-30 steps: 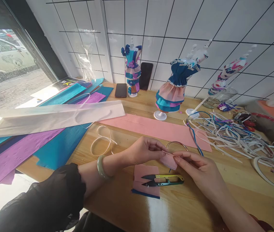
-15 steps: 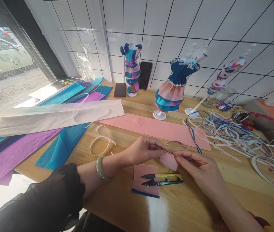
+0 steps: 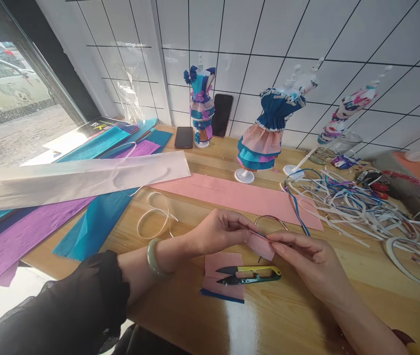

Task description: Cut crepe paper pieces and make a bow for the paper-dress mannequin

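A small pink paper piece (image 3: 260, 246) with a dark upper edge hangs between my hands. My left hand (image 3: 221, 230) pinches its upper left corner, and my right hand (image 3: 302, 251) pinches the upper right one. Just below lies a pair of yellow and black thread snips (image 3: 248, 274), resting on another pink piece (image 3: 224, 261) with a blue lower edge. Behind my fingers a thin brown ring or loop (image 3: 272, 217) shows in part. A long pink strip (image 3: 228, 195) stretches across the table beyond my hands.
Small dress forms (image 3: 202, 111), (image 3: 259, 140) stand by the wall near two phones (image 3: 184, 137). Coloured paper strips (image 3: 84, 180) cover the left side. A tangle of white and blue strips (image 3: 346, 197) lies at right, and a cream cord (image 3: 154, 217) left of my hands.
The small pink piece has tilted slightly between my fingers, and its dark upper edge shows more. My hands have barely shifted.
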`<state>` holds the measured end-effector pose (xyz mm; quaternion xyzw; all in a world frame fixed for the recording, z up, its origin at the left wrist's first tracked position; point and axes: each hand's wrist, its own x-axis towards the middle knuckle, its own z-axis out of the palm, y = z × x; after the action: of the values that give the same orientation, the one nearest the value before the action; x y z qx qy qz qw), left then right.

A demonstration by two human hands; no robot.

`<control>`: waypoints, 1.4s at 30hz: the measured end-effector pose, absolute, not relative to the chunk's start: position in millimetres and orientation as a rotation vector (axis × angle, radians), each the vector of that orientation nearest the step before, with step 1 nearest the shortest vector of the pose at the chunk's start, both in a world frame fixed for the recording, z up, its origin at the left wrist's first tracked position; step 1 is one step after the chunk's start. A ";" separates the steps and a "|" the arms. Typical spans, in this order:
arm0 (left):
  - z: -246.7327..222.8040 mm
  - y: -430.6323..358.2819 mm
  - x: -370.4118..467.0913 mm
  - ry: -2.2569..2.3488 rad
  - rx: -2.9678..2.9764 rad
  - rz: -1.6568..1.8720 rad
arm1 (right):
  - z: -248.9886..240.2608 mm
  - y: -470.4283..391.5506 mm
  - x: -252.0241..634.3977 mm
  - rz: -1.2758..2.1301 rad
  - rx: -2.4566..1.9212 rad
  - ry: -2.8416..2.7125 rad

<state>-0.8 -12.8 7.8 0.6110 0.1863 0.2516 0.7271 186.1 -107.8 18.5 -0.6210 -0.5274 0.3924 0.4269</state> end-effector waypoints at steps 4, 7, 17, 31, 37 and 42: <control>9.2 -15.4 -2.1 0.424 1.474 0.570 | 19.7 -107.9 181.3 0.922 -1.617 -1.289; 10.6 -15.9 -3.5 0.422 1.541 0.556 | 20.5 -108.5 179.5 0.853 -1.652 -1.291; 16.2 -16.8 -4.4 0.449 1.607 0.503 | 20.5 -113.8 171.2 0.715 -1.617 -1.396; 10.1 -13.9 -1.0 0.403 1.474 0.470 | 23.6 -118.2 171.9 0.272 -1.530 -1.806; 3.0 -12.4 2.2 0.385 1.335 0.468 | 24.3 -117.1 170.9 0.341 -1.558 -1.774; 6.0 -14.5 3.7 0.452 1.385 0.532 | 24.3 -115.5 166.2 0.561 -1.620 -1.585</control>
<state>3.7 -14.5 6.0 0.6251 0.2038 0.2399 0.7142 166.2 -115.5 24.3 -0.6382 -0.6244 0.2208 0.3926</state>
